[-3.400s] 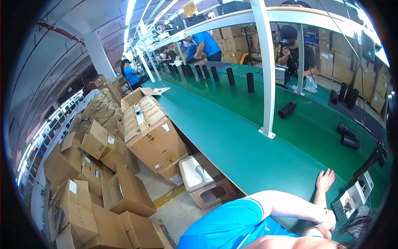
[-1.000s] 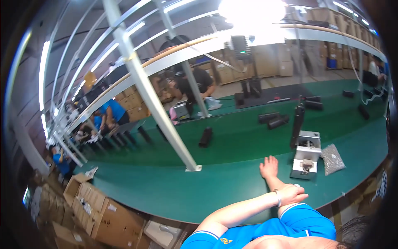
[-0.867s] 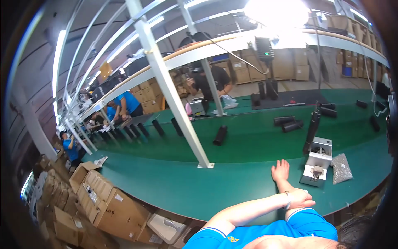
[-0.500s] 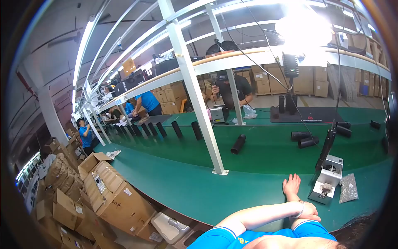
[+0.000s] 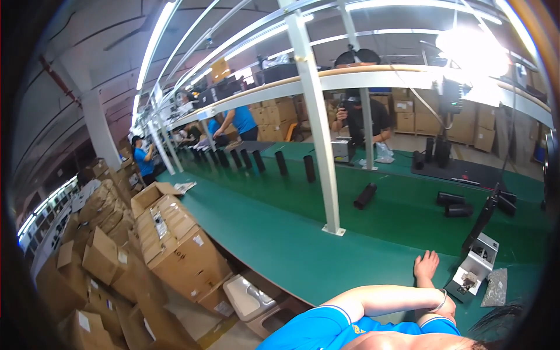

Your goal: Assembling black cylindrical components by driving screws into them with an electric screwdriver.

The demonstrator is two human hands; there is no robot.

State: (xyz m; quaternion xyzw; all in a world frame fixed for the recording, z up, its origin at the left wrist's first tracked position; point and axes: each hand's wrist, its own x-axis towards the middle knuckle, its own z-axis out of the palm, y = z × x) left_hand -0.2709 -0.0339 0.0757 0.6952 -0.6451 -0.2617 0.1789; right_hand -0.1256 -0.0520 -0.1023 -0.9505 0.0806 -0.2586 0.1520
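My right hand (image 5: 426,265) lies flat on the green workbench (image 5: 262,239), fingers stretched and slightly apart, holding nothing. Crossing in front of my body, my left arm wears a bracelet at the wrist. My left hand (image 5: 448,308) is wrapped around my right arm near the elbow; its fingertips are partly hidden. Just right of my right hand stands a grey metal device (image 5: 475,268) with a black upright part (image 5: 483,219). Beside the device lies a clear bag of small parts (image 5: 495,288). Neither hand touches these.
Black cylinders (image 5: 366,196) lie or stand along the darker green strip (image 5: 396,224) beyond the bench. A white post (image 5: 319,134) rises from the bench. Cardboard boxes (image 5: 186,251) and a stool (image 5: 248,297) are at left. Across the bench a co-worker (image 5: 373,119) holds a dark object.
The view has turned to the left, so the bench, post and boxes appear farther right. Both my hands keep the same pose.
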